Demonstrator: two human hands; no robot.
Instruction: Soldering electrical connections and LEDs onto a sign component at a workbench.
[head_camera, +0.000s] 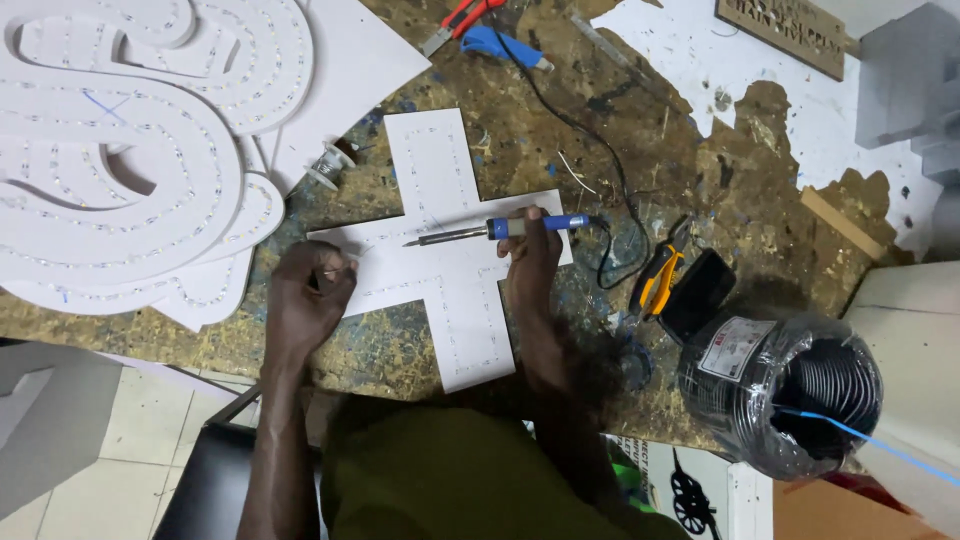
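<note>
A white cross-shaped board (440, 190) with rows of small LED dots lies on the paint-stained workbench (690, 160). My right hand (530, 255) grips a soldering iron (500, 230) with a blue handle. The iron lies across the board's middle with its metal tip pointing left. My left hand (312, 295) is closed at the board's left arm, pinching something small that I cannot make out.
Large white curved LED letter boards (130, 150) fill the left of the bench. A small solder spool (328, 165) sits above the cross. Yellow-handled pliers (660, 275), a black box and a coil of black cable (790, 395) lie right. A red cutter (462, 18) lies at the far edge.
</note>
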